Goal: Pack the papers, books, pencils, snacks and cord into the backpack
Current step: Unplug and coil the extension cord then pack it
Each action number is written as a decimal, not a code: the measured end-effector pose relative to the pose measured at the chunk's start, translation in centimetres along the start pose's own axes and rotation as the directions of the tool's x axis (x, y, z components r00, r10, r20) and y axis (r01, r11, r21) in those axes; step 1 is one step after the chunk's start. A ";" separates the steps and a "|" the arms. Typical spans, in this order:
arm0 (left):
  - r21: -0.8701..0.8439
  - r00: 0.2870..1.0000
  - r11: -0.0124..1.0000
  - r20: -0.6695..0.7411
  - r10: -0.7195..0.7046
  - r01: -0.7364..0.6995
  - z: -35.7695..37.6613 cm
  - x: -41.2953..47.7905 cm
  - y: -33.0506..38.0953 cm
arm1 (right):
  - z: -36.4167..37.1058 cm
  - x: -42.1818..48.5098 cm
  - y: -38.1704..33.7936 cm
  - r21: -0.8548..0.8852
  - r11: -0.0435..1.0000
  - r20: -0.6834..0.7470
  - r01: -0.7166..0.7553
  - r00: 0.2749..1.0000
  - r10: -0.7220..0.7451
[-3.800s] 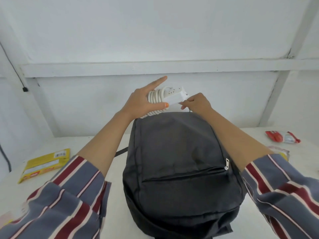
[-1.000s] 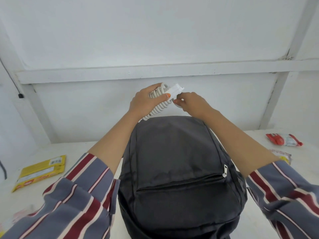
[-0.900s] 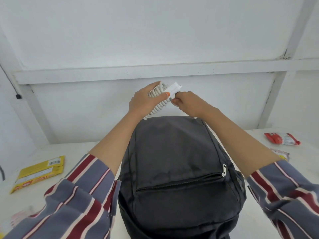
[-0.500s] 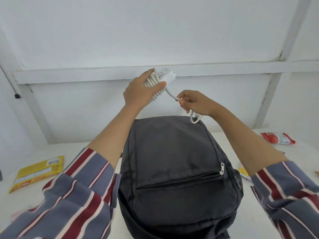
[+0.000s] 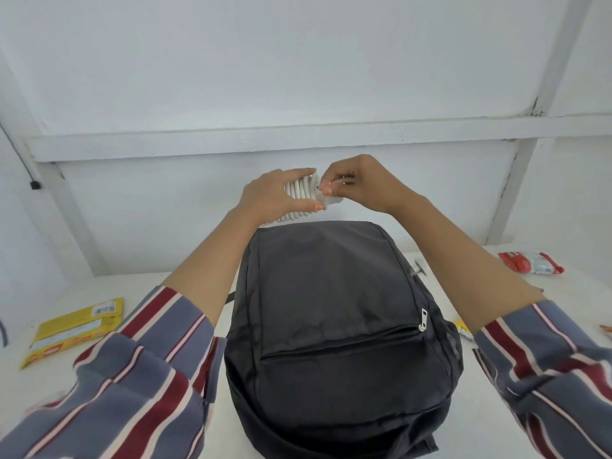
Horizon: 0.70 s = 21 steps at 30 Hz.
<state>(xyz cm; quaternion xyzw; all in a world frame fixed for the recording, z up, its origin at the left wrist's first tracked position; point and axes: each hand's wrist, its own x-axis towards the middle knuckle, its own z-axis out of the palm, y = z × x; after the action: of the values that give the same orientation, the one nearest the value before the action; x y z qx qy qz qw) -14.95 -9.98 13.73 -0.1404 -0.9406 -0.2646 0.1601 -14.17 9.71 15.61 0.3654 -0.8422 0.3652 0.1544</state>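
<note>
A yellow snack packet point(image 5: 74, 329) lies flat near the left edge of the white counter point(image 5: 99, 286). The dark grey backpack point(image 5: 334, 313) fills the middle, its front pocket zipped closed, with a striped sleeve on either side of it. Held in the air above the backpack's top edge, toward the back of the counter, is the white cord point(image 5: 303, 197), wound into a tight bundle. The left hand point(image 5: 271, 197) grips the bundle, fingers over it and thumb beneath. The right hand point(image 5: 361, 183) pinches the bundle's right end. Farther right, a red-and-white snack packet point(image 5: 530, 263) lies near the back right corner, well apart from the bag.
</note>
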 end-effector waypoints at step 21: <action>-0.133 0.994 0.985 -0.011 0.108 -0.109 0.9 -0.9 0.9 | -0.2 1.7 2.3 0.228 0.952 -0.025 -0.203 0.977 0.214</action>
<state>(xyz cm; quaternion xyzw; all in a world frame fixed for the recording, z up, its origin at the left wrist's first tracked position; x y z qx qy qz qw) -14.00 -8.95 13.09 -0.2013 -0.9114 -0.3181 0.1662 -17.02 10.09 15.52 0.2805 -0.8253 0.4811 0.0933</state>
